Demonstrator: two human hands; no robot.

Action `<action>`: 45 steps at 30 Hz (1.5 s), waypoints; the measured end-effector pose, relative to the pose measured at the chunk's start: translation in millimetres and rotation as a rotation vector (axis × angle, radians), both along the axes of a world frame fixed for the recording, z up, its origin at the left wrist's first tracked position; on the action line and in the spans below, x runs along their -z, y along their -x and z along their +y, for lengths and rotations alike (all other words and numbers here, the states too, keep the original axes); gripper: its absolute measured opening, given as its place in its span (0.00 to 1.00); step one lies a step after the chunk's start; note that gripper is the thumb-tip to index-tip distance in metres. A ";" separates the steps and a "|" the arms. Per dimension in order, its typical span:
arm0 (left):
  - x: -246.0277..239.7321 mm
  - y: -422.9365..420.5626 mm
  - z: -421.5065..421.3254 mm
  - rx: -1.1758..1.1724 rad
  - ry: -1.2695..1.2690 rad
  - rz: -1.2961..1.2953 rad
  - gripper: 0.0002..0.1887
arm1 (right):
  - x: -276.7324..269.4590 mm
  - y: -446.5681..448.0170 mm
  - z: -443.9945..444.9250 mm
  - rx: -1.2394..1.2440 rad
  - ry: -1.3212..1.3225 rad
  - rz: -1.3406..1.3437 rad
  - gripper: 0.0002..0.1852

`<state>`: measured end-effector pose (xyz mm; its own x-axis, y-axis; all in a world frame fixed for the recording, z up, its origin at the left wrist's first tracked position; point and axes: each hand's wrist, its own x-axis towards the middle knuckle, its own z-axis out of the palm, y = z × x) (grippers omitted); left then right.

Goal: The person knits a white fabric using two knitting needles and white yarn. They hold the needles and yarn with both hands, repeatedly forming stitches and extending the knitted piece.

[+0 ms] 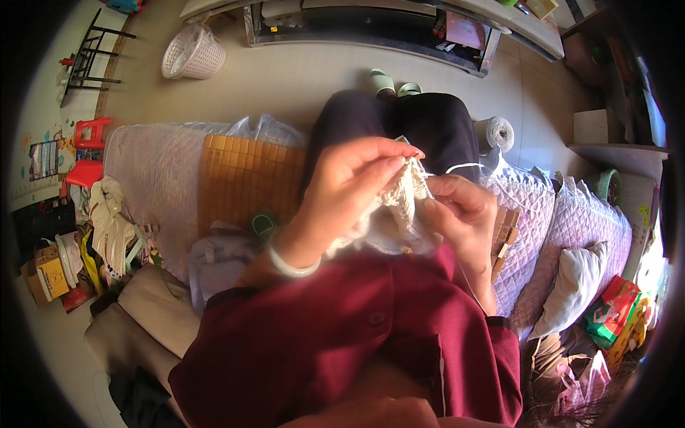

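A piece of cream knitting hangs between my hands above my lap. My left hand pinches its top edge between thumb and fingertips, and a white bangle circles that wrist. My right hand grips the knitting's right side with curled fingers. A white yarn strand loops from the work over the right hand towards the quilted cover. Below the right hand runs a thin dark cord, perhaps a needle cable. The needle tips are mostly hidden by my fingers.
A cone of white yarn stands right of my knees. The sofa carries a wooden-tile mat, a lilac quilted cover and a white pillow. On the floor ahead are a lattice wastebasket and a low cabinet.
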<state>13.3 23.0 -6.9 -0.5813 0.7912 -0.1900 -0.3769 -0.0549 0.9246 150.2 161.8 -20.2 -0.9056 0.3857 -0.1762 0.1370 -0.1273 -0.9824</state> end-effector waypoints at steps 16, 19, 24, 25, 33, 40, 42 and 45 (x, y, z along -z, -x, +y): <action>8.4 -6.3 1.2 -0.131 -0.105 0.010 0.07 | 2.0 10.6 -11.3 0.086 0.196 0.146 0.12; 7.2 -2.9 -0.1 -0.113 -0.076 0.033 0.07 | 2.6 9.9 -6.9 0.028 0.141 0.128 0.11; 1.2 -1.3 -0.4 -0.064 -0.035 -0.044 0.06 | 7.2 9.8 -0.5 -0.002 0.092 0.173 0.10; -0.2 -0.9 -0.5 -0.049 -0.023 -0.055 0.06 | 7.9 10.3 1.6 -0.026 0.032 0.208 0.10; -4.9 7.0 -2.4 0.034 -0.023 -0.172 0.05 | 2.9 8.3 10.5 -0.142 -0.181 0.247 0.11; -3.0 6.9 -4.3 0.011 -0.035 -0.256 0.05 | 0.5 7.3 6.4 -0.104 -0.207 0.191 0.11; -1.7 6.7 -4.7 0.002 -0.030 -0.246 0.05 | 1.1 6.6 5.5 -0.091 -0.212 0.185 0.11; 0.2 6.9 -5.2 -0.013 -0.022 -0.221 0.05 | 3.5 6.5 4.0 -0.084 -0.228 0.180 0.11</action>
<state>6.4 17.8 -7.1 -0.5373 0.7895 -0.2966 -0.5698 -0.0806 0.8178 143.7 165.8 -23.6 -0.9448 0.3196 0.0724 -0.0412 0.1033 -0.9938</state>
